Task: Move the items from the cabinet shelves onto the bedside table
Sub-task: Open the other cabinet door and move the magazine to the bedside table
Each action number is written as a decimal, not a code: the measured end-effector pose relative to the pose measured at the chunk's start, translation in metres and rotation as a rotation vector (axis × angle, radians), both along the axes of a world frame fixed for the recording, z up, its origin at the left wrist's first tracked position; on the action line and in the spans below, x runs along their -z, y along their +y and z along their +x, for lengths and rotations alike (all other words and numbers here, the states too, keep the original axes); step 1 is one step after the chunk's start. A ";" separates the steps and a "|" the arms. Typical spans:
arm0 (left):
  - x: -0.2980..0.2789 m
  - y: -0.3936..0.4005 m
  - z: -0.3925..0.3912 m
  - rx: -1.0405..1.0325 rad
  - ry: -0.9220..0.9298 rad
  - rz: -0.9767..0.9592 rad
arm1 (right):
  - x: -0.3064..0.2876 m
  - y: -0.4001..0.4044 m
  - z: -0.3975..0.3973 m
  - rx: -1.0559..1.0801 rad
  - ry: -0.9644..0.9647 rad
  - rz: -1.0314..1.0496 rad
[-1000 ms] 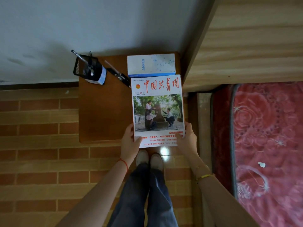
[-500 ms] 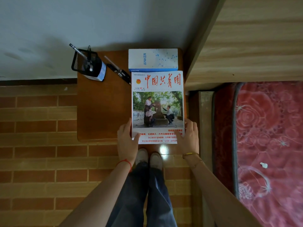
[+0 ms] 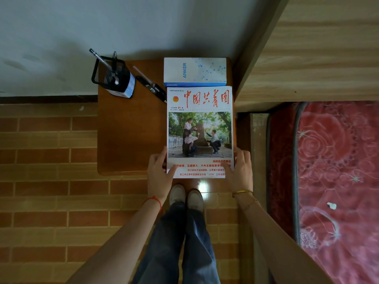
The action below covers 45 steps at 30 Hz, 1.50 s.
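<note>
A magazine with red lettering and a photo cover lies flat on the right half of the brown bedside table, its near edge reaching just past the table's front. My left hand grips its lower left corner, thumb on the cover. My right hand holds the lower right corner the same way. Behind the magazine a white and blue box lies against the wall. A black mesh pen holder stands at the table's back left, with loose pens lying beside it.
A wooden headboard or cabinet side rises right of the table. A bed with a red patterned mattress fills the right side. The grey wall is behind the table. My feet stand on brick-patterned floor at the table's front.
The magazine has slid away from me along the table until its top edge nearly meets the box. Both hands stay on its near corners.
</note>
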<state>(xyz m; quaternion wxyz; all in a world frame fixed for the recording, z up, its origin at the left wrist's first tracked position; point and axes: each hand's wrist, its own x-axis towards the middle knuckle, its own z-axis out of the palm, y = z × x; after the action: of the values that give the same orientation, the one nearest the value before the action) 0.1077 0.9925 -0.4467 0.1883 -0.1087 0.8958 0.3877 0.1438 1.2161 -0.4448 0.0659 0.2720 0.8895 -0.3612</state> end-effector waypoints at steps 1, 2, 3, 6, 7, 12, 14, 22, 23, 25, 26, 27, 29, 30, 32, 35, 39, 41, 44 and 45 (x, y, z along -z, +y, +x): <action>0.000 -0.001 -0.001 0.008 -0.002 -0.003 | -0.001 0.000 0.000 0.001 -0.007 0.000; -0.001 -0.002 -0.001 0.020 -0.005 -0.007 | -0.001 -0.001 -0.001 0.000 -0.015 -0.001; -0.002 -0.002 -0.002 0.037 -0.009 -0.013 | -0.002 -0.001 -0.001 -0.003 -0.023 -0.003; -0.011 -0.005 -0.005 0.092 -0.048 -0.055 | -0.009 0.001 -0.002 -0.007 -0.052 0.019; -0.016 -0.006 -0.006 0.097 -0.063 -0.069 | -0.015 0.002 -0.002 -0.009 -0.068 0.040; -0.065 -0.018 -0.010 0.177 -0.026 -0.166 | -0.066 0.010 -0.003 -0.112 -0.056 0.154; -0.098 -0.023 -0.013 0.220 0.019 -0.201 | -0.095 0.013 -0.005 -0.175 -0.019 0.199; -0.261 -0.054 -0.010 0.406 0.412 -0.258 | -0.255 0.004 0.004 -0.350 0.198 0.329; -0.279 -0.058 -0.008 0.418 0.434 -0.261 | -0.273 0.002 0.007 -0.364 0.222 0.340; -0.312 -0.067 -0.001 0.428 0.473 -0.263 | -0.306 -0.004 0.015 -0.388 0.269 0.356; -0.328 -0.070 0.005 0.423 0.492 -0.261 | -0.321 -0.007 0.020 -0.398 0.294 0.365; -0.341 -0.072 0.010 0.412 0.507 -0.262 | -0.333 -0.010 0.023 -0.405 0.316 0.373; -0.368 -0.077 0.025 0.383 0.537 -0.268 | -0.356 -0.016 0.033 -0.420 0.358 0.392; -0.377 -0.079 0.031 0.367 0.541 -0.272 | -0.363 -0.017 0.036 -0.421 0.375 0.398; -0.395 -0.084 0.048 0.327 0.550 -0.277 | -0.379 -0.021 0.045 -0.429 0.409 0.402; -0.410 -0.092 0.074 0.257 0.547 -0.293 | -0.393 -0.027 0.053 -0.464 0.424 0.388; -0.416 -0.110 0.105 0.132 0.513 -0.296 | -0.406 -0.043 0.058 -0.536 0.456 0.356; -0.419 -0.120 0.119 0.082 0.521 -0.286 | -0.413 -0.054 0.057 -0.568 0.476 0.336; -0.427 -0.140 0.141 -0.005 0.561 -0.304 | -0.422 -0.076 0.054 -0.653 0.485 0.308; -0.429 -0.148 0.149 -0.045 0.569 -0.310 | -0.425 -0.084 0.052 -0.687 0.488 0.299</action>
<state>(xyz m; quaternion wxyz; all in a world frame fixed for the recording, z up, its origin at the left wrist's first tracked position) 0.2569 0.8447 -0.0177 -0.0968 -0.0430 0.9583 0.2656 0.1962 1.1320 -0.0200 -0.0701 -0.1257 0.9602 -0.2394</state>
